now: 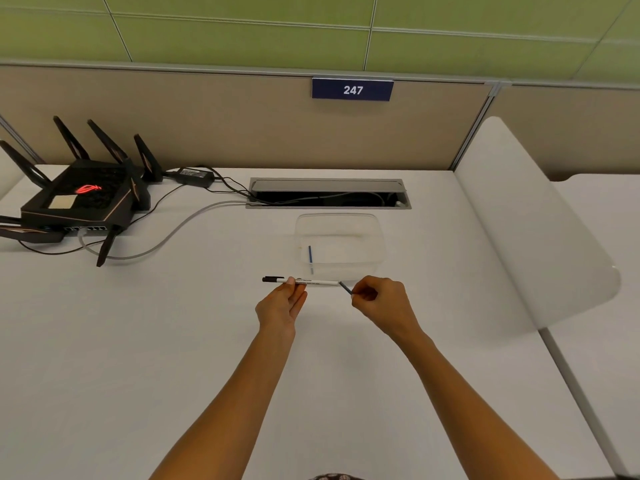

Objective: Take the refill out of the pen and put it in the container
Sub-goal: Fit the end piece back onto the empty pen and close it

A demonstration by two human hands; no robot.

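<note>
A white pen [313, 281] with a black cap end lies level above the desk, pinched by my left hand [282, 304] near its middle. A thin blue refill [345, 287] sticks out slantwise from the pen's right end, and my right hand [379, 299] grips its outer end. Just behind the pen stands a clear plastic container [341, 242]. Another blue refill [310, 258] rests inside it near the left wall.
A black router [81, 199] with several antennas sits at the back left, its cables [194, 220] trailing to a cable slot [329, 194] behind the container. A white divider panel [533, 223] rises on the right. A beige partition with a "247" sign closes the back.
</note>
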